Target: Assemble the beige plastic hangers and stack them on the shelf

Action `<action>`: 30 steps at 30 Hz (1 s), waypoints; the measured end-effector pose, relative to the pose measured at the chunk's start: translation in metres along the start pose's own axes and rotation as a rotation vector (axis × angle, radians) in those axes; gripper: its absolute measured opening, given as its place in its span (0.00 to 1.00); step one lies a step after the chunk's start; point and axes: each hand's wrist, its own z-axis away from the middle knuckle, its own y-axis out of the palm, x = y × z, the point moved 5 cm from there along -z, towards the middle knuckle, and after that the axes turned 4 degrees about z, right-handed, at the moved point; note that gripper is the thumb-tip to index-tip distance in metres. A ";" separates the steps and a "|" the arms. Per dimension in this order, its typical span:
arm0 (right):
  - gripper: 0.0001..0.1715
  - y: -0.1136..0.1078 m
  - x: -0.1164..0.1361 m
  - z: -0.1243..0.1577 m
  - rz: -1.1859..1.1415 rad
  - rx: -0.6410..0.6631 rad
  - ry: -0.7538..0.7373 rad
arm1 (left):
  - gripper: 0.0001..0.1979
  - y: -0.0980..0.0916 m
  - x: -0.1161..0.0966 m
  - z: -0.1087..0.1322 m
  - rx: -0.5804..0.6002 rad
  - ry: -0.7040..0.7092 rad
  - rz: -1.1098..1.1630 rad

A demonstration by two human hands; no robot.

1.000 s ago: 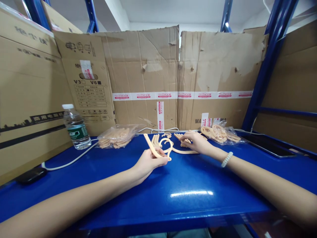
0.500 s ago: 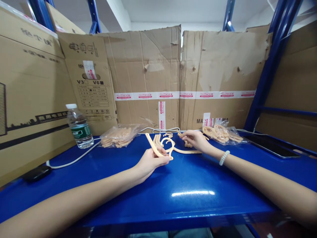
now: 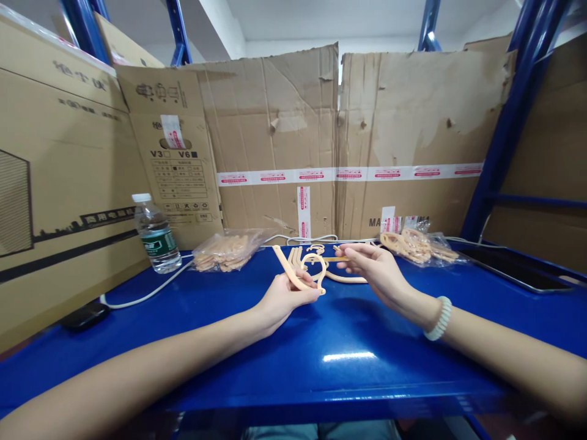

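My left hand (image 3: 287, 297) is closed on a peach plastic hanger piece (image 3: 298, 275) held just above the blue shelf (image 3: 257, 342), hook end near my thumb. My right hand (image 3: 376, 272) pinches a thin peach plastic strip (image 3: 338, 258) that points left toward the hanger's hook. More loose peach pieces (image 3: 316, 249) lie on the shelf just behind both hands. A white bead bracelet (image 3: 439, 318) sits on my right wrist.
Two clear bags of peach parts lie at the back: one at the left (image 3: 224, 250), one at the right (image 3: 419, 245). A water bottle (image 3: 156, 233), a white cable (image 3: 142, 296) and a black device (image 3: 85, 316) are at left. Cardboard walls (image 3: 284, 140) ring the shelf; a dark tablet (image 3: 513, 266) lies right.
My right hand has lifted a thin strip from the loose pile and drawn it back toward the hanger in my left hand. The left hand stays nearly still.
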 end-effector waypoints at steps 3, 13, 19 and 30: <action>0.22 0.002 -0.009 0.002 -0.037 0.009 0.079 | 0.21 0.000 0.000 0.000 0.005 0.012 -0.009; 0.17 0.019 -0.031 0.006 -0.299 0.218 0.384 | 0.20 -0.001 0.001 -0.002 0.023 0.039 -0.029; 0.12 0.023 -0.026 0.013 -0.212 0.248 0.357 | 0.19 0.000 0.000 -0.001 0.031 0.044 -0.039; 0.24 0.031 -0.024 0.014 -0.053 0.447 0.227 | 0.17 0.004 -0.003 0.001 0.070 0.089 -0.164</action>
